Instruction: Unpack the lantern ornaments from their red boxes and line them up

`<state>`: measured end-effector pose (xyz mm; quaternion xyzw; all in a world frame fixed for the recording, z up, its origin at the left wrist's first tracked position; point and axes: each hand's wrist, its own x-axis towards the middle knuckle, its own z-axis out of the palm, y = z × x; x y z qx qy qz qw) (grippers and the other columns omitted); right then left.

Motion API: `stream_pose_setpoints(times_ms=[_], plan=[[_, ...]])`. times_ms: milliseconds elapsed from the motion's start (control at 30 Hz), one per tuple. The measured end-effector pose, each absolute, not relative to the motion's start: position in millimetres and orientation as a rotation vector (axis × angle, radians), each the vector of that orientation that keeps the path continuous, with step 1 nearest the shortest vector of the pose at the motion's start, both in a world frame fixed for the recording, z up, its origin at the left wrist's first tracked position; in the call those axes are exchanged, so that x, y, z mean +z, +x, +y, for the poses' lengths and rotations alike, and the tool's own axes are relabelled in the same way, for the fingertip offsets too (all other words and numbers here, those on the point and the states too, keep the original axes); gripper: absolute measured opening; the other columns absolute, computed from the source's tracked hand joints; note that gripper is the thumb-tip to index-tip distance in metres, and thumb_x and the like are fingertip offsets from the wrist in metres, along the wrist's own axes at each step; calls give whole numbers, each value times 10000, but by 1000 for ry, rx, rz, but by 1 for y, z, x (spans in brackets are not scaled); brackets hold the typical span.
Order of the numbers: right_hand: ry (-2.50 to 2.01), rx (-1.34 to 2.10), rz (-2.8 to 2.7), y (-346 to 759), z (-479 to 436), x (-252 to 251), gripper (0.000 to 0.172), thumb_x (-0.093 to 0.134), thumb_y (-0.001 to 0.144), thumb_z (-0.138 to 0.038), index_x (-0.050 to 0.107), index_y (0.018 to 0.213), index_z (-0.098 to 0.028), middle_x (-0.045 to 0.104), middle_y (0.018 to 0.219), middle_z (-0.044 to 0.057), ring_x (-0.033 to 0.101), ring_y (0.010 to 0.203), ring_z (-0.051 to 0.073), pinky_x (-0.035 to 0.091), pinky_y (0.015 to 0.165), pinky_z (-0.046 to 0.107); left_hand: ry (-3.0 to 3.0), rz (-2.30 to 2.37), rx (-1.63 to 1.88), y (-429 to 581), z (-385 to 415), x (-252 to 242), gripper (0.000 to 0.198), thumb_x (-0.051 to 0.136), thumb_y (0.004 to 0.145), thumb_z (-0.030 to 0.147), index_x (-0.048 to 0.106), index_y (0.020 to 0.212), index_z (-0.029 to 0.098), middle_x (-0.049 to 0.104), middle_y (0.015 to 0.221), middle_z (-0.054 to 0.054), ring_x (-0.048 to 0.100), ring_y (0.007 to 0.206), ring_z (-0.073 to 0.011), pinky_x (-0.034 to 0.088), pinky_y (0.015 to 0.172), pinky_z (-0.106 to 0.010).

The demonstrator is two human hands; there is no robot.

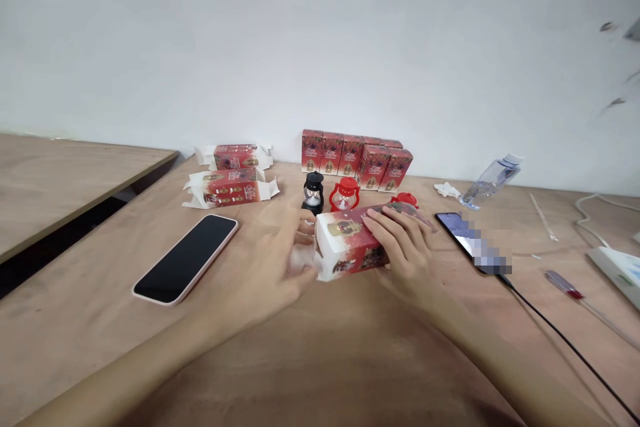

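A red and white printed cardboard box lies on its side above the table, its white end facing left. My right hand is closed round its right part, fingers across the top. At the left end, my left hand has its thumb and fingers bent about the pale end flaps; it is slightly blurred. Just behind the box stand a small black lantern and a red lantern. A second red lantern shows only its top, the rest hidden by the box.
Several closed red boxes stand against the wall. Two opened boxes lie at the left, behind a phone. On the right are another phone with a black cable, a tilted plastic bottle, a screwdriver and a power strip.
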<state>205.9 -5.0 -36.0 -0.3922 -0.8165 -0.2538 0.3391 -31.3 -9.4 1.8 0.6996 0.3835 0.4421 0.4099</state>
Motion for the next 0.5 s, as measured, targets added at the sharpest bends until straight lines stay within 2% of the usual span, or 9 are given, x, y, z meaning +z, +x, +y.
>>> stream_pose_setpoints(times_ms=[133, 233, 300, 433, 500], plan=[[-1001, -600, -2248, 206, -6, -33, 663, 438, 743, -33, 370, 1375, -219, 579, 1304, 67, 474, 1244, 262, 349, 1031, 457, 2106, 1143, 1036, -38, -1, -3, 477, 687, 694, 203, 565, 1152, 248, 675, 939, -45, 603, 924, -297, 379, 925, -438], [-1028, -465, -2334, 207, -7, -27, 710, 447, 668, -28, 396, 1358, -190, 564, 1314, 81, 469, 1235, 282, 360, 1019, 482, 2428, 1195, 881, -37, 2, -3, 476, 701, 671, 189, 588, 1129, 256, 659, 1086, -66, 576, 1037, -335, 329, 979, -488], [-1044, -348, -2381, 207, -7, -25, 741, 465, 624, -40, 403, 1350, -176, 564, 1301, 101, 484, 1213, 288, 383, 1001, 489, 2575, 1159, 813, -35, 1, -1, 457, 710, 680, 226, 593, 1121, 251, 647, 1136, -74, 554, 1098, -333, 309, 1011, -489], [-1032, -181, -2379, 209, -8, -23, 809, 468, 580, -43, 355, 1370, -174, 551, 1302, 125, 497, 1199, 286, 422, 978, 493, 2668, 1035, 819, -33, -3, 2, 415, 668, 750, 407, 612, 1120, 230, 672, 1103, -78, 577, 1072, -294, 339, 1025, -449], [-1047, -146, -2364, 209, -8, -22, 839, 450, 566, -36, 331, 1384, -176, 534, 1319, 125, 486, 1217, 283, 422, 987, 496, 2633, 1010, 877, -32, -5, 3, 380, 621, 790, 420, 631, 1115, 224, 681, 1095, -84, 594, 1054, -291, 385, 998, -439]])
